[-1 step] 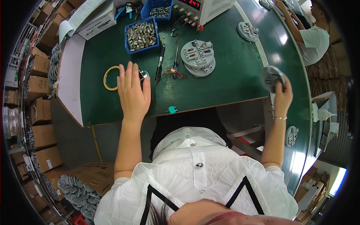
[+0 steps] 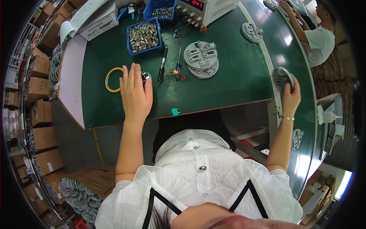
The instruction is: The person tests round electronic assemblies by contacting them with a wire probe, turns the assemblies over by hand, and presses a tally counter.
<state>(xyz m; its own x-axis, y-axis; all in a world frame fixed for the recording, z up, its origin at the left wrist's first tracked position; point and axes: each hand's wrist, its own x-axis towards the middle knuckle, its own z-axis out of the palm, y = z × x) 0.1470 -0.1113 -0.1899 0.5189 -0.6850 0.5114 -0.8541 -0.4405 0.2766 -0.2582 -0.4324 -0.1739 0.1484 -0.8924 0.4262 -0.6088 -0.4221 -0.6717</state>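
Raised at the right, over the far-side bench, my right hand [image 2: 291,96] grips a round grey plastic disc [image 2: 283,78] by its edge, with the disc tilted up. My left hand [image 2: 136,91] lies open and flat at the left of the green table, fingers stretched together. Beside its thumb a small shiny metal part [image 2: 147,76] shows, partly hidden by the hand. Just left of the fingers is a roll of yellow tape [image 2: 108,81]. Between the hands stands a stack of round grey discs [image 2: 201,55] fitted with small components.
A black pen [image 2: 163,61] and a screwdriver [image 2: 178,63] lie mid-table by red wires. Blue bins [image 2: 129,45] of small metal parts and a power supply [image 2: 213,11] stand behind. More discs [image 2: 252,32] sit on the right bench [image 2: 284,53]. A green plug [image 2: 175,111] lies near the front edge.
My right hand has moved slightly to the right with the grey disc in it. My left hand stays nearly in place.
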